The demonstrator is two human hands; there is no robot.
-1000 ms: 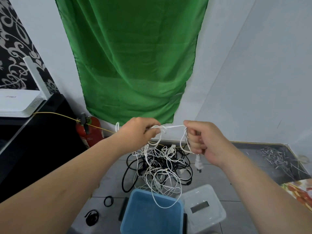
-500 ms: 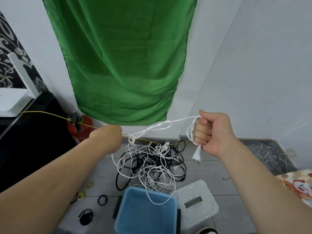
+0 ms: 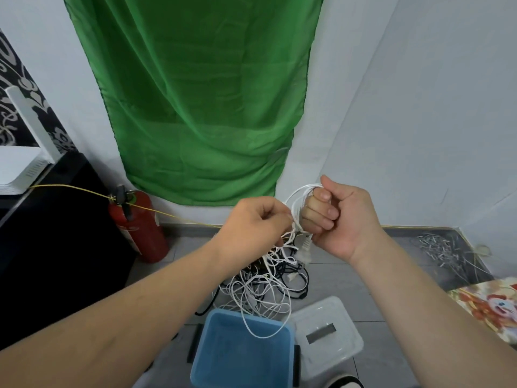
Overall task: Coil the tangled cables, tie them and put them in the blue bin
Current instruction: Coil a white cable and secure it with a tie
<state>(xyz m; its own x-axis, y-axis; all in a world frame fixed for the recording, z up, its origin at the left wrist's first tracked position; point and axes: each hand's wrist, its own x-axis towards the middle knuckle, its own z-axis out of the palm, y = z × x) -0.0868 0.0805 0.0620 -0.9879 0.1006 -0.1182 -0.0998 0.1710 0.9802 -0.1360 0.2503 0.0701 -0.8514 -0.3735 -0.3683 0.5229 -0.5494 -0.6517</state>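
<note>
The right hand (image 3: 337, 218) holds a fisted grip on loops of thin white cable (image 3: 300, 191), with the white plug (image 3: 305, 252) dangling beneath. At its 9 o'clock the left hand (image 3: 256, 224) pinches the same strand. Its tail runs into the black-and-white cable heap (image 3: 264, 288) on the floor (image 3: 352, 278), 12 o'clock of the blue plastic bin (image 3: 237, 359). Pulling could cinch knots.
</note>
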